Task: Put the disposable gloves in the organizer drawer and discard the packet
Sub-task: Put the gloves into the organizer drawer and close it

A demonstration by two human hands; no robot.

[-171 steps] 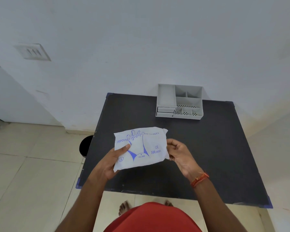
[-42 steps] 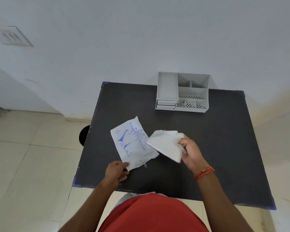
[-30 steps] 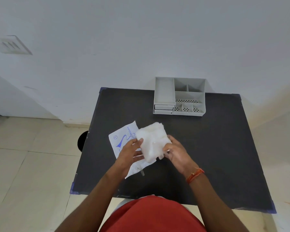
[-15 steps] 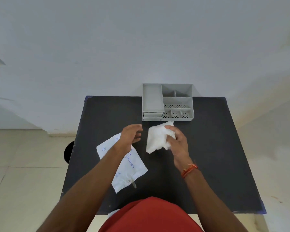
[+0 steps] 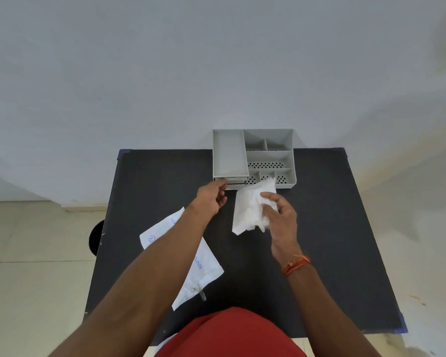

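So I'm standing at this black table (image 5: pixel 319 240) pushed up against a plain white wall (image 5: pixel 216 60), looking straight down at it. At the far edge, touching the wall, there's the grey organizer (image 5: pixel 268 157) sitting with its open compartments on top, a long tray section on the left and smaller perforated ones on the right. Its drawers (image 5: pixel 229 182) are stacked at the front left, under the long tray, and they're looking closed or barely cracked, honestly can't tell from this angle.

The empty glove packet (image 5: pixel 206 274) is lying flat on the table near me on the left side, white with blue print, and my left forearm is crossing right over the middle of it.

The disposable gloves (image 5: pixel 250 207) are bunched up in a white wad, hanging just in front of the organizer's right half, top corner overlapping the front perforated compartments in my view.

My right hand (image 5: pixel 281 217) is clamping onto that wad, thumb and fingers pinching its right edge. There's an orange thread bracelet (image 5: pixel 295 264) sitting on that wrist.

My left hand (image 5: pixel 211 197) is reaching up to the top drawer front, fingers curled and touching its left end, nothing else in it. The two hands are staying apart, gloves between them
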